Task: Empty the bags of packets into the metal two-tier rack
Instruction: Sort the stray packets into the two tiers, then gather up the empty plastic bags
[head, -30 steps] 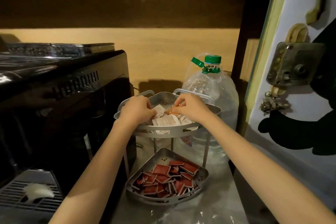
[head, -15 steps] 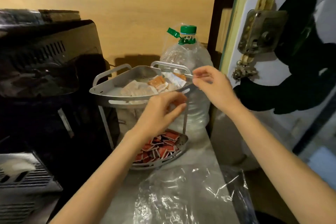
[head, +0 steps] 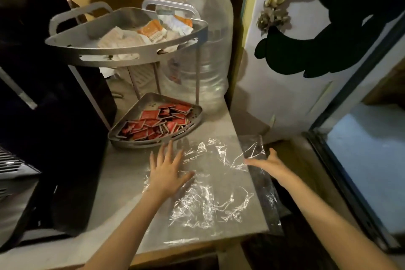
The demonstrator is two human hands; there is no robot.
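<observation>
Left hand (head: 164,172) and right hand (head: 268,162) down from rack (head: 122,49), fingers spread, empty, over clear bags (head: 210,184)

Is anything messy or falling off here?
Yes. The empty clear plastic bag lies crumpled on the counter, its right side hanging over the edge by the right hand. A white packet pokes through a slot in the rack's top tray.

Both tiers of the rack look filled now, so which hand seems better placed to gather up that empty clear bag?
Probably the left hand: it lies spread flat on the clear plastic bag. The right hand reaches open at the bag's far edge by the counter rim.
</observation>
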